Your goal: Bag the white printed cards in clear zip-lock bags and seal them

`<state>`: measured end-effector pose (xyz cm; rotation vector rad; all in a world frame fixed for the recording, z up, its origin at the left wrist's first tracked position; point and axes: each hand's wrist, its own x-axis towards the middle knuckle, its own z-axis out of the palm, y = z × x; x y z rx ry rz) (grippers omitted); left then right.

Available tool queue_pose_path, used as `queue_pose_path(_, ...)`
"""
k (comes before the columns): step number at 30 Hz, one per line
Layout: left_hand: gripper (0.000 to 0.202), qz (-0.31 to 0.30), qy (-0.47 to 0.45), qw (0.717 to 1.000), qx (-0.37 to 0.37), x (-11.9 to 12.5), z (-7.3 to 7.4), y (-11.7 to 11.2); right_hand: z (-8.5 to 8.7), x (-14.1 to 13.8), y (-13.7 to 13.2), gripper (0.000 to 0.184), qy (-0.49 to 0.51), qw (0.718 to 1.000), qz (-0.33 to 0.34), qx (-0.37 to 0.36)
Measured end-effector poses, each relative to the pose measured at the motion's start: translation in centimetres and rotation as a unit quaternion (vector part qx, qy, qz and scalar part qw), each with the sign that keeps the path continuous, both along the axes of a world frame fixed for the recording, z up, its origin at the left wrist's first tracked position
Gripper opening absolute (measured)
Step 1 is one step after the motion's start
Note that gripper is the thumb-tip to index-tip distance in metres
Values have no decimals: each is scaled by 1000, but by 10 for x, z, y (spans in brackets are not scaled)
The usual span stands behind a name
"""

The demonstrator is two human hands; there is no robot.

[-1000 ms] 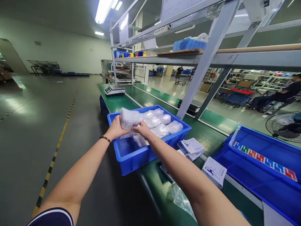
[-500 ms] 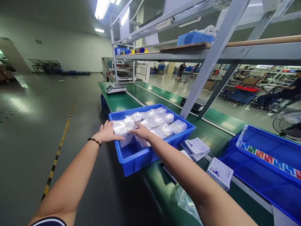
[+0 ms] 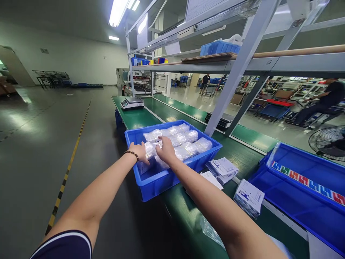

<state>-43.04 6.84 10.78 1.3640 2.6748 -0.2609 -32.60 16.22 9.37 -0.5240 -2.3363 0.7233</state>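
A blue plastic bin (image 3: 159, 185) holds several banded bundles of clear plastic bags (image 3: 180, 137) in rows. At the bin's near left corner, my left hand (image 3: 138, 151) grips the left end of one bundle of clear plastic bags (image 3: 150, 150). My right hand (image 3: 165, 150) is closed at the right end of that same bundle, thumb and fingers partly hiding it. The bundle sits low inside the bin, beside the others. Whether it rests on the bottom is hidden by my hands.
Stacks of printed booklets (image 3: 249, 196) lie on the green bench (image 3: 178, 216) right of the bin. Farther right stands an empty-looking blue tray (image 3: 302, 194). A scale (image 3: 132, 103) is at the far end. A slanted metal post (image 3: 229, 75) rises behind the bin.
Both hands have moved the bundle from above the bin's left rim rightward and down into the bin. The camera view has shifted slightly.
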Motion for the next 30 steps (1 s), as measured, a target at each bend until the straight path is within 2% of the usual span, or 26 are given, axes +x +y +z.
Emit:
queue_pose_path(5, 118, -17, -3, 1000, 6, -8, -6, 0, 0, 8, 0, 35, 24, 999, 13, 39)
queue_pose_path(13, 118, -26, -24, 999, 10, -11, -9, 11, -2, 10, -2, 32, 18, 998, 27, 47)
queue_pose_path(25, 114, -15, -20, 1000, 5, -14, -3, 24, 0, 13, 5, 27, -19, 1000, 12, 6)
queue_pose_path(30, 112, -29, -20, 999, -4, -15, -1, 22, 2, 13, 8, 26, -30, 999, 9, -8)
